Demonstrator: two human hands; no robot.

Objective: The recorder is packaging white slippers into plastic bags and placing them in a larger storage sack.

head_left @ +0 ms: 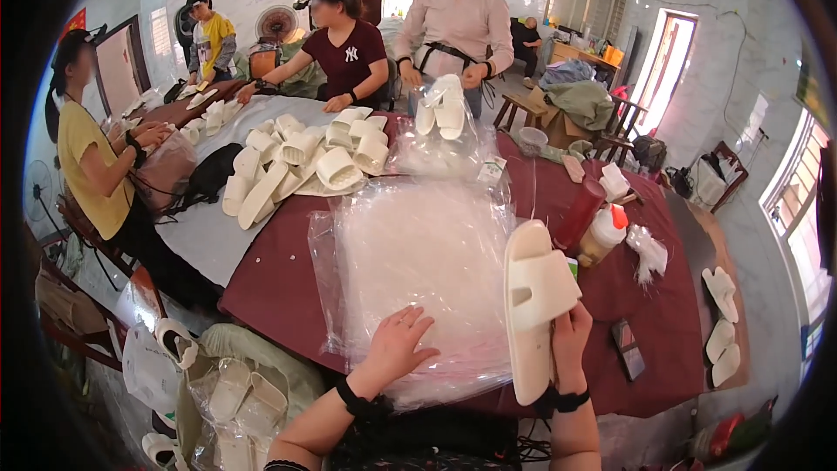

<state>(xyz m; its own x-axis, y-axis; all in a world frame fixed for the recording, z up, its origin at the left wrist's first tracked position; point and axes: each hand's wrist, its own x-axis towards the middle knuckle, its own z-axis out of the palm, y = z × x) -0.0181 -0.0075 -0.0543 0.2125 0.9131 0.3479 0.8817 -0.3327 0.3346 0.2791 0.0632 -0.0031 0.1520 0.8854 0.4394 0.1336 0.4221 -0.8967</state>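
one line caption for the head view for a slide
Right hand holds a white slipper upright; left hand rests on clear plastic bags.

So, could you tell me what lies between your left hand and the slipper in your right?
In the head view, only the stack of clear bags spans that gap.

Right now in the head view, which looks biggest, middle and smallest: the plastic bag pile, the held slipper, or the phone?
1. Stack of clear plastic bags
2. White slipper in the right hand; nearness may enlarge it
3. Dark phone

Slipper [534,296] right of plastic bags [418,253]
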